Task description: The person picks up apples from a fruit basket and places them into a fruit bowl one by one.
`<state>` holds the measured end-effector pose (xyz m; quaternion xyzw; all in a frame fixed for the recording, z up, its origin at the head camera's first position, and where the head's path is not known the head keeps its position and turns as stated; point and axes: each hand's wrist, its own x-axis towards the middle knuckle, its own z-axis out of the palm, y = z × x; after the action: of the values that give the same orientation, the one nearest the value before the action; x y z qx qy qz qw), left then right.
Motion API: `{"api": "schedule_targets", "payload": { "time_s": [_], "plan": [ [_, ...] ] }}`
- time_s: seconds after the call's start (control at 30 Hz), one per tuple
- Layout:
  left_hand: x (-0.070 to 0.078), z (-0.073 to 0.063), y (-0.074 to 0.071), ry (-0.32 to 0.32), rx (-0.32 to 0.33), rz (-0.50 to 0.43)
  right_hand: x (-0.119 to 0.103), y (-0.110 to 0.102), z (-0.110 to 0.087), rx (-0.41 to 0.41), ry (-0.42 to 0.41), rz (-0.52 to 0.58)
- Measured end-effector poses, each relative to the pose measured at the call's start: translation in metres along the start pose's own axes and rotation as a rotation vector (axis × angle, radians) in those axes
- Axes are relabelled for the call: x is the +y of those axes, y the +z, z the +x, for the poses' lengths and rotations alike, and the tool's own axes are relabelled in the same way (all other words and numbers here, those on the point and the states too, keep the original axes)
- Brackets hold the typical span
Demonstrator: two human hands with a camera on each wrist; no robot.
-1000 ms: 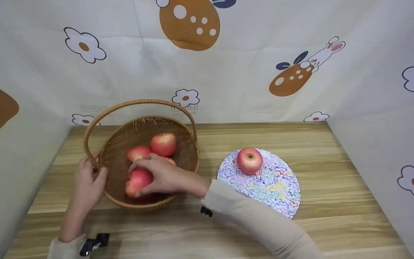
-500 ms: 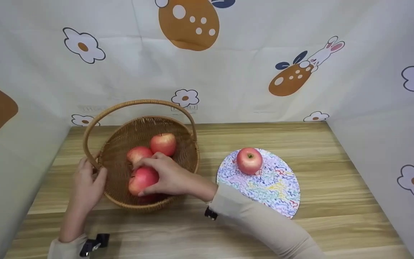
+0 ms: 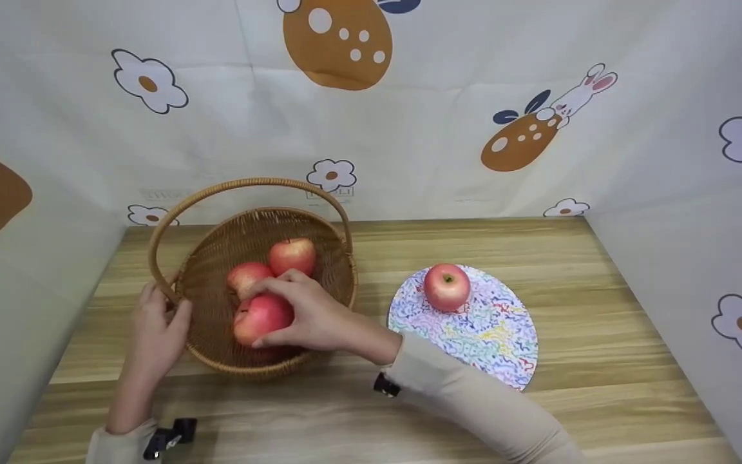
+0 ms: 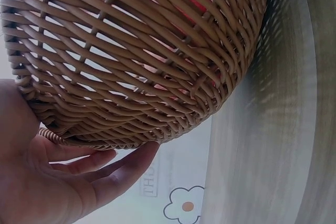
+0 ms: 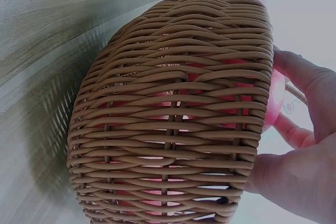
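A wicker basket (image 3: 252,370) with a tall arched handle stands on the left of the table. My left hand (image 3: 160,325) grips its left rim at the foot of the handle; the left wrist view has this hand (image 4: 73,182) against the woven side (image 4: 131,66). Inside the basket, my right hand (image 3: 316,316) holds a red apple (image 3: 258,319) between thumb and fingers. In the right wrist view part of that apple (image 5: 275,98) shows just past the rim. Behind it lie a second apple (image 3: 247,277) and a third apple (image 3: 293,256); red also shows through the weave.
To the right of the basket, a round, flat disc (image 3: 487,341) with colourful squiggles lies on the wooden table (image 3: 603,335). One apple (image 3: 447,287) sits upright near its far edge. A patterned cloth (image 3: 435,129) hangs behind the table and along both sides.
My right hand has shifted slightly to the right and up within the basket, bringing the apple along. The left hand and the basket have stayed in place.
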<state>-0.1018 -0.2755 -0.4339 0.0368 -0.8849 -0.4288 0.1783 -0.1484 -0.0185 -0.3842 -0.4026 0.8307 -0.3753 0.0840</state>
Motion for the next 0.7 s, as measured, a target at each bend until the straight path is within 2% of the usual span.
{"api": "schedule_targets", "payload": {
  "time_s": [0.5, 0.7],
  "plan": [
    [0.001, 0.0, -0.001, -0.01, -0.018, -0.033, 0.001, -0.006, -0.012, 0.071, -0.013, 0.065],
    [0.002, -0.001, -0.001, -0.025, -0.013, -0.008, 0.001, -0.008, -0.018, 0.101, -0.014, 0.093]
  ]
}}
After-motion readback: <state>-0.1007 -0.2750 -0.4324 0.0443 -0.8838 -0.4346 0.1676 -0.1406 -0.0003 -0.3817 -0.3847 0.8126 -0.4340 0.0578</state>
